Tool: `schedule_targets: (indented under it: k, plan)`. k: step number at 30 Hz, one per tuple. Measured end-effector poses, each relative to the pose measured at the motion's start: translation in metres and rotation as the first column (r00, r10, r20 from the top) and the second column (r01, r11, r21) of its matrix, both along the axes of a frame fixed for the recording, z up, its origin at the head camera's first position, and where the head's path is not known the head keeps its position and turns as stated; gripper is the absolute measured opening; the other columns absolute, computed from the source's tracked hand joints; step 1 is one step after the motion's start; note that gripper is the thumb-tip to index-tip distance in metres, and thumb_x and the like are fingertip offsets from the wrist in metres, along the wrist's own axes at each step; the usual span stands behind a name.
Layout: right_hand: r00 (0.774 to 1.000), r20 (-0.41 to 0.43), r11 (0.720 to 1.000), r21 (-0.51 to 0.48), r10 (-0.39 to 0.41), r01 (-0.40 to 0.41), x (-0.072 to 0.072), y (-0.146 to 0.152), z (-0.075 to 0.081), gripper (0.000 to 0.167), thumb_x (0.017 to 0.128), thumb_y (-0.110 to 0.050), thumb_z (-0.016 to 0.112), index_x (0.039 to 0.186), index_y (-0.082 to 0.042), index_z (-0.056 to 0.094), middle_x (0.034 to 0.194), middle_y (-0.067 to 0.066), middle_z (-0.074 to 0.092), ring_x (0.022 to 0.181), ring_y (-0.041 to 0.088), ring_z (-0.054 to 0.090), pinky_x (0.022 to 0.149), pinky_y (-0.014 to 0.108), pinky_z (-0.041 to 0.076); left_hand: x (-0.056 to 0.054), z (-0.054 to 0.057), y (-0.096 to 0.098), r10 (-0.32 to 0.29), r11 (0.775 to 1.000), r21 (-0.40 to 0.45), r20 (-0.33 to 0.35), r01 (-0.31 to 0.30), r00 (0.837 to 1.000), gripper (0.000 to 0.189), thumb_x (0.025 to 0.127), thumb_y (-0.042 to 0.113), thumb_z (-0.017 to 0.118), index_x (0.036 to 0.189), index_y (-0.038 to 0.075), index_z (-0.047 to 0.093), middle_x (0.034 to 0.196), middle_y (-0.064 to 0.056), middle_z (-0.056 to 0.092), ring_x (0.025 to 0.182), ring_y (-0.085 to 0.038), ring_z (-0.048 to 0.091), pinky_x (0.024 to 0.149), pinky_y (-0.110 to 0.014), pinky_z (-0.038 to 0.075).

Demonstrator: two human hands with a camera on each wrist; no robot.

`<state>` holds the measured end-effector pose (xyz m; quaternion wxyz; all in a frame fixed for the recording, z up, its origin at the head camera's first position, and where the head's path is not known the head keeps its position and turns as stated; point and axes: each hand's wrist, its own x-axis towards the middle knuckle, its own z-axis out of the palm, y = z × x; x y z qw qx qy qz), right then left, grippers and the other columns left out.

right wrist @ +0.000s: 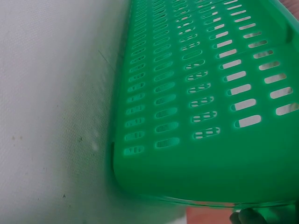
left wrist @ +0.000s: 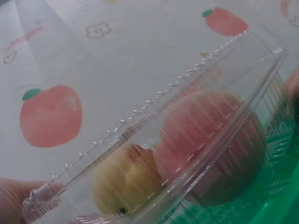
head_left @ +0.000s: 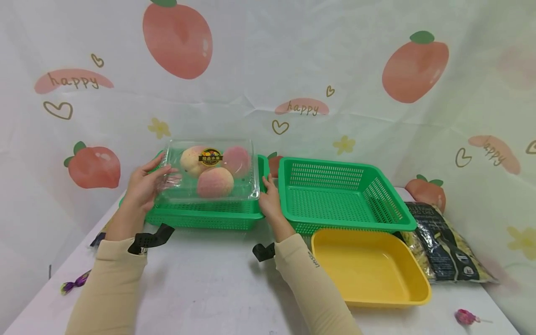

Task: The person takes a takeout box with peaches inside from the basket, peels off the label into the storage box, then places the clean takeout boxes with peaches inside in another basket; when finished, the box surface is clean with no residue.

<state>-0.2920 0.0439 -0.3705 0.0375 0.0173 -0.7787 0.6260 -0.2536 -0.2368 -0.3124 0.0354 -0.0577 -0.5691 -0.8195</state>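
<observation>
My left hand [head_left: 142, 184] grips the left end of a clear plastic clamshell box [head_left: 180, 193]. Its fingers show over the edge and through the plastic. Inside are three peaches [head_left: 215, 182], and the lid bears a round label [head_left: 211, 157]. The box tilts over the left green basket [head_left: 209, 219], overlapping its inside. My right hand [head_left: 272, 200] is at that basket's right end, fingers round the rim, right beside the box's lower right corner. In the left wrist view the box [left wrist: 140, 126] runs diagonally; the right wrist view shows a slotted green basket wall [right wrist: 205, 172] up close.
Another green basket [head_left: 326, 204] stands to the right. A yellow basin [head_left: 368, 270] sits before it, with printed food bags [head_left: 450, 251] alongside. A purple wrapped candy [head_left: 75, 282] lies front left, a pink lollipop [head_left: 466, 317] front right. A peach-print cloth [head_left: 259, 70] hangs behind.
</observation>
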Motion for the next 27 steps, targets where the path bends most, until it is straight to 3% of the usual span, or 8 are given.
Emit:
schedule_targets:
  k: [9,18,23,27]
  plan:
    - [1.0,-0.01,1.0,0.002,0.0,0.0,-0.001,0.001,0.002,0.056,0.09,0.005,0.04,0.144,-0.001,0.029,0.158,0.005,0.012,0.146,0.028,0.005,0.117,0.045,0.019,0.025,0.001,-0.001,-0.04,0.99,0.13,-0.055,0.047,0.998,0.071,0.091,0.004,0.057,0.149,0.01,0.016,0.087,-0.001,0.073,0.073,-0.015,0.072,0.067,-0.024,0.057]
    - [1.0,-0.018,1.0,0.002,-0.004,0.004,0.0,0.0,0.001,0.056,0.09,0.0,0.044,0.144,-0.003,0.031,0.158,0.004,0.013,0.145,0.029,0.006,0.116,0.045,0.02,0.053,0.004,-0.001,-0.04,0.991,0.124,-0.09,0.051,0.995,0.047,0.09,0.002,0.057,0.133,0.021,0.053,0.095,0.002,0.072,0.08,-0.01,0.071,0.069,-0.024,0.056]
    - [1.0,-0.019,1.0,0.004,-0.008,0.008,0.001,0.0,0.002,0.056,0.089,0.001,0.043,0.144,-0.003,0.031,0.158,0.006,0.014,0.145,0.029,0.007,0.116,0.045,0.02,0.071,-0.003,-0.003,-0.077,0.987,0.133,-0.114,0.092,0.99,0.044,0.093,-0.002,0.05,0.128,0.023,0.058,0.097,0.001,0.072,0.083,-0.01,0.071,0.071,-0.025,0.056]
    - [1.0,-0.013,1.0,0.02,-0.007,0.007,0.001,0.0,0.002,0.058,0.087,0.005,0.041,0.144,-0.002,0.03,0.158,0.006,0.013,0.145,0.03,0.007,0.115,0.044,0.022,0.087,-0.011,-0.006,-0.06,0.99,0.125,-0.076,0.069,0.995,0.043,0.093,-0.001,0.05,0.125,0.026,0.06,0.097,0.002,0.072,0.084,-0.01,0.07,0.07,-0.025,0.056]
